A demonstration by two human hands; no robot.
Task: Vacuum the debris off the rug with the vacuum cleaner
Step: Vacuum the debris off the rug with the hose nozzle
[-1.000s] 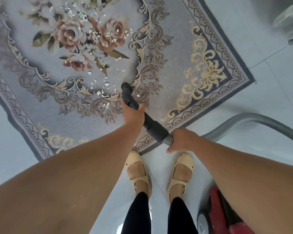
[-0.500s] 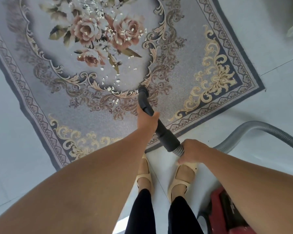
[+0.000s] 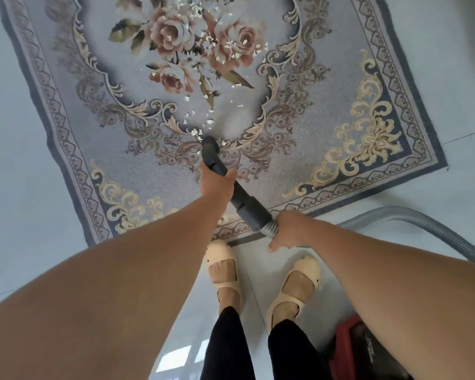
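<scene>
Gripping the stiff, seemingly light pipe (image 3: 244, 200) near its tip with the left hand (image 3: 216, 185) and the bendy hose (image 3: 412, 219) end with the right hand (image 3: 288, 232), both grips closed, the person holds its mouth among the nearest scraps (image 3: 196, 132) on the rug (image 3: 313, 127).

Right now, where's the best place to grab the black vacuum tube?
Grip the black tube at its straight middle from above, as the left hand does, and its back end by the ribbed grey hose, as the right hand does. It slants down to the rug, so two spread grips likely steer the open tip into the white bits.
</scene>
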